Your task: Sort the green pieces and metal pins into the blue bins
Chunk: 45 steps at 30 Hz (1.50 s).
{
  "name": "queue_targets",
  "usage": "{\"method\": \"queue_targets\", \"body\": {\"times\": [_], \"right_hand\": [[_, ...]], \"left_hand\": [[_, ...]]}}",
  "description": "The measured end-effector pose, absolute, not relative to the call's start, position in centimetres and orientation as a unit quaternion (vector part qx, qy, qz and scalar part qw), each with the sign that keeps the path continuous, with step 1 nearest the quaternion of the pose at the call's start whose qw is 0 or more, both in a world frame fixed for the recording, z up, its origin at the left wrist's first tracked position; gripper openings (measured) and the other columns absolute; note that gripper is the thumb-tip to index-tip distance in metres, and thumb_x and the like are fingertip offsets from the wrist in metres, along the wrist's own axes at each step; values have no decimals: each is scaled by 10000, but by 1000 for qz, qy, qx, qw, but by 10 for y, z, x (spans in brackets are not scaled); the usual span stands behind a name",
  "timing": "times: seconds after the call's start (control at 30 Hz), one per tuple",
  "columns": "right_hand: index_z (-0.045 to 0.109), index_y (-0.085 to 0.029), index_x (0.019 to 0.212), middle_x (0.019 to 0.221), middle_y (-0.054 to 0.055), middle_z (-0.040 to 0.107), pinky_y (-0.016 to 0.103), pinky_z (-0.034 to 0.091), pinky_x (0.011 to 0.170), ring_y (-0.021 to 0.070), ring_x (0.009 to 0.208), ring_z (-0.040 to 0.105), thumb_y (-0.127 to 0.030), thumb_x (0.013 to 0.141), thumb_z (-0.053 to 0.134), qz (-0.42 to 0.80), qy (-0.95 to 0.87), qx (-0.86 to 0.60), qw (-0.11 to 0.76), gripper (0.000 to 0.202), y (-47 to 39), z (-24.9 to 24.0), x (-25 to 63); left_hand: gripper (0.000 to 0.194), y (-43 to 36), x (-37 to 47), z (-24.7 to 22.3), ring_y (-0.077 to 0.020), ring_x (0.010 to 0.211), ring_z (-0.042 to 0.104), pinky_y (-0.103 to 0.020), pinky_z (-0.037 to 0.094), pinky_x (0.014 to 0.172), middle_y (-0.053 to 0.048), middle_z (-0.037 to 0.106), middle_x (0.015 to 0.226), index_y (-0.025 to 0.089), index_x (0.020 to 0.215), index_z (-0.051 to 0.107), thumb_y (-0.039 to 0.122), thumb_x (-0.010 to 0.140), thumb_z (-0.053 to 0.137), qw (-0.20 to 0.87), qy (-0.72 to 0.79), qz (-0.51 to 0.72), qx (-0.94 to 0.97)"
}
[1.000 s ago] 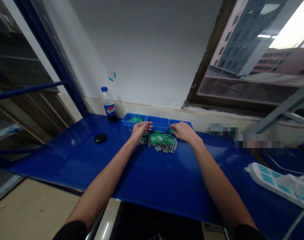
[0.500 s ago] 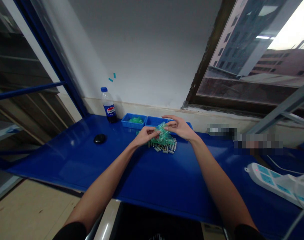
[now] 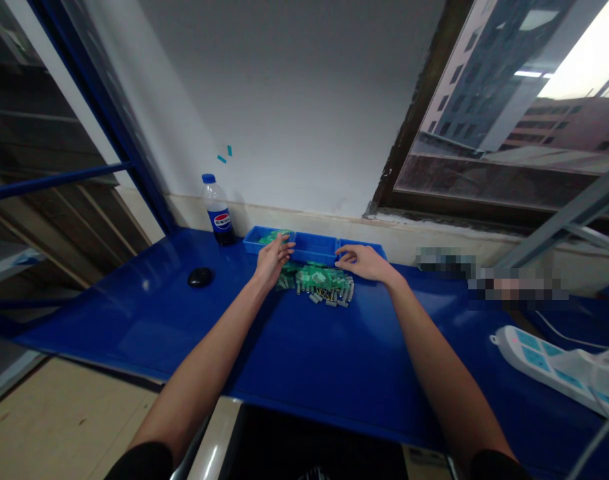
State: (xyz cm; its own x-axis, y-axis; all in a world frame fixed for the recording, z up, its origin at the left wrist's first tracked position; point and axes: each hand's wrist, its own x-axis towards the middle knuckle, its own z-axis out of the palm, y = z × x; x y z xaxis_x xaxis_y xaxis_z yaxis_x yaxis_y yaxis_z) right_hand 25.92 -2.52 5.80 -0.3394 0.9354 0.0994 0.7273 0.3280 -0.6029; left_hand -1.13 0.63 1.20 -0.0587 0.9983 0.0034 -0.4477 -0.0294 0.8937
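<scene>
Over the near right corner of the left blue bin point(image 3: 251, 249) is my left hand point(image 3: 271, 261), its fingers loosely apart with nothing visible in them. Green plastic packets point(image 3: 271, 237) lie in that bin, partly behind the fingers. My right hand point(image 3: 367, 262) hovers at the front of the right blue bin point(image 3: 371, 248), fingers bent and a gap between thumb and forefinger. Between and below the hands lies a heap of green clear packets point(image 3: 317, 275). Small grey cylindrical parts with thin leads point(image 3: 329, 298) stick out along its near side.
A middle blue bin point(image 3: 314, 259) stands between the other two. A cola bottle point(image 3: 219, 213) is at the back left, with a black mouse-like object point(image 3: 200, 277) before it. On the right lies a white power strip point(image 3: 549, 363) with cables. The blue table point(image 3: 304, 373) meets the wall behind.
Both hands were together over the heap on a green packet. My left hand has moved left to the left bin; my right hand has shifted slightly down. No packet now shows between them.
</scene>
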Motion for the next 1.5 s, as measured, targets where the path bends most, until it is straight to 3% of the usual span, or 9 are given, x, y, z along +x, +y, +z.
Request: {"method": "queue_targets", "body": {"times": [0.1, 0.33, 0.6, 0.93, 1.17, 1.37, 1.5], "right_hand": [[719, -189, 1219, 1035, 103, 792, 382, 579, 907, 243, 938, 754, -326, 873, 748, 207, -798, -533, 190, 373, -22, 54, 262], [704, -193, 1288, 1114, 102, 776, 357, 566, 910, 265, 1033, 735, -234, 781, 793, 193, -836, -505, 96, 516, -19, 43, 263], [720, -199, 1257, 1049, 79, 794, 304, 571, 847, 239, 974, 748, -88, 732, 743, 179, -829, -522, 91, 537, -19, 42, 256], [667, -191, 1362, 1195, 113, 764, 395, 565, 952, 298, 1095, 724, -266, 699, 811, 229, -854, -458, 87, 682, -27, 48, 256], [682, -134, 1324, 1159, 132, 778, 347, 560, 930, 265, 1060, 736, -157, 707, 755, 216, -845, -483, 75, 621, -24, 48, 253], [661, -208, 1376, 1267, 103, 741, 391, 522, 965, 320, 1121, 696, -314, 650, 858, 174, -871, -460, 25, 760, -30, 52, 250], [688, -207, 1345, 1235, 104, 758, 376, 523, 966, 305, 1103, 708, -233, 674, 815, 167, -862, -477, 38, 683, -29, 51, 249]], "left_hand": [[471, 5, -12, 12, -118, 764, 695, -208, 496, 664, -115, 779, 1019, 138, 1105, 724, 502, 816, 798, 608, 388, 600, 348], [480, -2, -5, 16, -115, 683, 671, -207, 474, 620, -96, 763, 863, 125, 1007, 763, 563, 810, 776, 588, 395, 563, 426], [480, -3, -4, 15, -111, 670, 655, -205, 473, 616, -91, 744, 819, 114, 951, 776, 565, 786, 791, 586, 393, 558, 438], [481, -3, -3, 15, -116, 662, 649, -214, 468, 616, -92, 742, 799, 113, 910, 769, 575, 778, 789, 580, 398, 559, 439], [486, -3, -3, 14, -116, 672, 655, -211, 476, 624, -94, 741, 811, 108, 922, 765, 574, 785, 782, 578, 396, 560, 442], [468, -4, -1, 15, -118, 666, 652, -214, 473, 618, -93, 742, 808, 116, 909, 767, 569, 793, 775, 574, 399, 554, 451], [461, -4, -1, 15, -117, 660, 648, -215, 460, 611, -99, 742, 807, 112, 896, 771, 562, 796, 767, 568, 400, 554, 459]]}}
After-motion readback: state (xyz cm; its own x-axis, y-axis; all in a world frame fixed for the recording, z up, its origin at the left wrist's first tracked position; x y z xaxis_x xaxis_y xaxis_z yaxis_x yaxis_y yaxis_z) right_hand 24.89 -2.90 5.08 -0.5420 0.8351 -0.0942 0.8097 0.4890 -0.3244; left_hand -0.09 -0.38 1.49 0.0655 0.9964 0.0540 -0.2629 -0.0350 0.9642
